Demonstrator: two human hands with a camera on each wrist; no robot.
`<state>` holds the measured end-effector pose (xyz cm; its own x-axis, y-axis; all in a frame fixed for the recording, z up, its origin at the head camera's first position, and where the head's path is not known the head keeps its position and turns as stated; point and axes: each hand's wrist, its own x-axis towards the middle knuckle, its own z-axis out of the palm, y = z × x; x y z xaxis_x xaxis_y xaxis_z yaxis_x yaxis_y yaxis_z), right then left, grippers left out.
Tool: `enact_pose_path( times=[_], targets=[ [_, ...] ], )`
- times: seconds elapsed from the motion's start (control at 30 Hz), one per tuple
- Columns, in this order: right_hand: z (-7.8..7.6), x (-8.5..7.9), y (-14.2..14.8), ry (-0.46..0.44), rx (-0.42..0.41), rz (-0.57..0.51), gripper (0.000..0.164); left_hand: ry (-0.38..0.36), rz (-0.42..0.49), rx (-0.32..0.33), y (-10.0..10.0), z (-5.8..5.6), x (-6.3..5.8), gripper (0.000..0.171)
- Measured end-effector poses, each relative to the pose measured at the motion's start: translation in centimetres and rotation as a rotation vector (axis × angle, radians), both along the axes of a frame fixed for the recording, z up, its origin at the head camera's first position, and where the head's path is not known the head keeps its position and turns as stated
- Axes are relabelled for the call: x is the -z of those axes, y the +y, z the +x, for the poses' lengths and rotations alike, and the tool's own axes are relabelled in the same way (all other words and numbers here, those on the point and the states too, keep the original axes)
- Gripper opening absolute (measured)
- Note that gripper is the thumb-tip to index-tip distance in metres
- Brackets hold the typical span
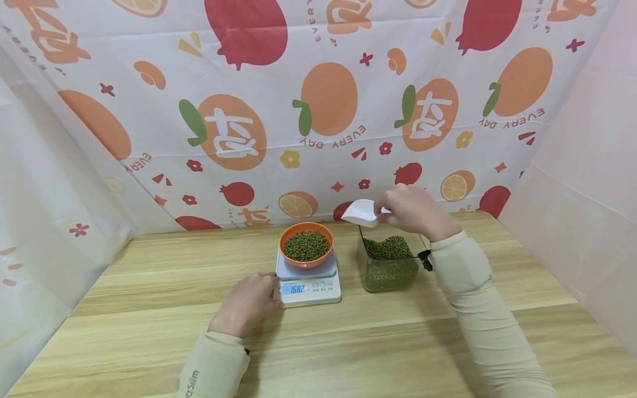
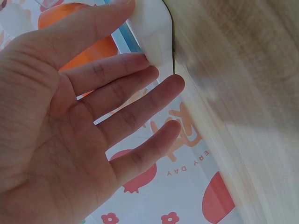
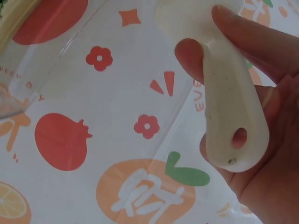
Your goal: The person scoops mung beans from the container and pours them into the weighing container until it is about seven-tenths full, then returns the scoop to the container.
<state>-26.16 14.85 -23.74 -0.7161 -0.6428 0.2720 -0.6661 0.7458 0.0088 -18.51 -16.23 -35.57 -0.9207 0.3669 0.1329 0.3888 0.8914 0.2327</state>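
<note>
My right hand [image 1: 410, 210] grips a white scoop [image 1: 361, 213] by its handle, above the back left of a clear container [image 1: 390, 275]. No beans show in the scoop. Green mung beans [image 1: 390, 248] partly fill the container. To its left, an orange bowl [image 1: 304, 264] of mung beans sits on the platform of a white kitchen scale [image 1: 311, 298], whose display [image 1: 294, 288] reads 168.2. My left hand [image 1: 251, 302] is at the scale's left edge; in the left wrist view its fingers [image 2: 140, 112] are extended and spread, with the thumb near the scale's edge.
A wooden table [image 1: 318, 354] lies under everything. Behind it hangs a fruit-patterned curtain [image 1: 278, 143], close to the bowl and container. Pale sheets stand at the left and right sides. A black clip [image 1: 425, 260] shows on the container's right side.
</note>
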Motion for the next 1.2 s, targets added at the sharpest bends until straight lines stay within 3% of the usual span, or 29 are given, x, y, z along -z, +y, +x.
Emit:
enact_pose_path(
  times=[0.2, 0.53, 0.8, 1.2],
  targets=[
    [0.1, -0.2, 0.7, -0.061, 0.022, 0.006, 0.007, -0.007, 0.008, -0.003, 0.1, 0.1, -0.1, 0.022],
    [0.1, -0.5, 1.1, -0.079, 0.037, 0.007, 0.006, 0.012, -0.003, -0.002, 0.3, -0.2, -0.1, 0.015],
    [0.1, -0.5, 1.2, -0.135, 0.064, 0.031, 0.006, -0.003, 0.002, -0.004, 0.1, -0.1, -0.1, 0.024],
    [0.2, -0.7, 1.8, -0.22, 0.073, 0.054, 0.008, 0.017, 0.008, 0.008, 0.0, 0.0, 0.0, 0.024]
  ],
)
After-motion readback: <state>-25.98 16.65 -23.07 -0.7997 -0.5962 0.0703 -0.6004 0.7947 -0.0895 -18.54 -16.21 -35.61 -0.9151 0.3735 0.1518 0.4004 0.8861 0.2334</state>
